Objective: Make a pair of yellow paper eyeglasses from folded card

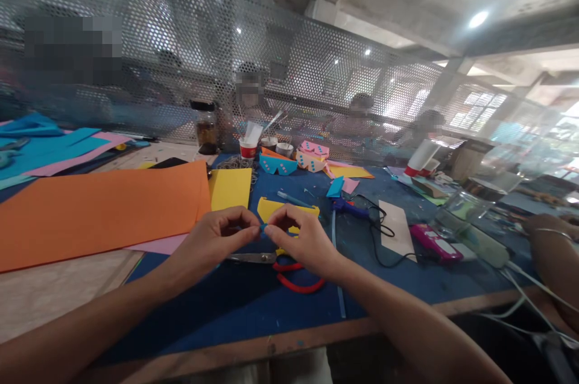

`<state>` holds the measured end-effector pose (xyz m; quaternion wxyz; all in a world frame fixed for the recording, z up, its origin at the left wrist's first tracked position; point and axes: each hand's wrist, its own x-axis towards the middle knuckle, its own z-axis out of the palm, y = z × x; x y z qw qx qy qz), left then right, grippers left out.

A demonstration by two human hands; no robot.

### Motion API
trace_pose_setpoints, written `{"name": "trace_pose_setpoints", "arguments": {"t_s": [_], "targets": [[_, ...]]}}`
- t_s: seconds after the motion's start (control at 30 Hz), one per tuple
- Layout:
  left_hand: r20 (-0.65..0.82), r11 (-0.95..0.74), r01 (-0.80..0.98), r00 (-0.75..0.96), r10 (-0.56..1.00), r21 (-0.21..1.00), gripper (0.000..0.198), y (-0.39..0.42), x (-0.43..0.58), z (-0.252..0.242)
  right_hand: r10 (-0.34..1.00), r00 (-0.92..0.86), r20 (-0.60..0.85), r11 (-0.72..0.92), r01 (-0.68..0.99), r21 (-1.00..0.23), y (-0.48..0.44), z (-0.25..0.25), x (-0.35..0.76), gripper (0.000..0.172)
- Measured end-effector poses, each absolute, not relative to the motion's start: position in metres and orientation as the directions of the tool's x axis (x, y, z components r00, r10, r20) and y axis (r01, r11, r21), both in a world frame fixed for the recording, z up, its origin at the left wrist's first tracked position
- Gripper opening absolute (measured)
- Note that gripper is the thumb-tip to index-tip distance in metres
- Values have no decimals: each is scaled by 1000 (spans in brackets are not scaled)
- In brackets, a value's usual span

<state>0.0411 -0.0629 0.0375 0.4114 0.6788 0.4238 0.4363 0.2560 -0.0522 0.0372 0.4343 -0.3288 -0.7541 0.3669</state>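
My left hand (231, 228) and my right hand (304, 233) meet over the table, thumbs and forefingers pinched at a tiny blue piece (262, 228). Its shape is mostly covered by the fingertips. Just behind them lies a yellow cut-out (268, 208) shaped like paper glasses. Under the hands is a pair of scissors (301, 289) with red handles, its blades pointing left. To the right rests a blue glue gun (350, 208) with a black cord, and a long clear glue stick (341, 299) lies near it.
Large orange sheets (104, 209) and a yellow sheet (230, 188) lie left. Finished-looking blue glasses (277, 165) with dots, paper cups (248, 149) and a lidded jar (206, 131) stand before a perforated metal screen. A magenta box (435, 243) and another person's arm (549, 257) are at right.
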Motion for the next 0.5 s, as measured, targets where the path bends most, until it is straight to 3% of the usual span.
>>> {"name": "trace_pose_setpoints", "arguments": {"t_s": [0.3,0.5], "targets": [[293,-353,228,262,920,907,26,-65,42,36,817,-404,412,510,171,-843,-55,38,254,11],[250,-307,200,265,931,931,28,-64,42,37,825,-371,425,513,177,-840,-52,36,254,13]]}}
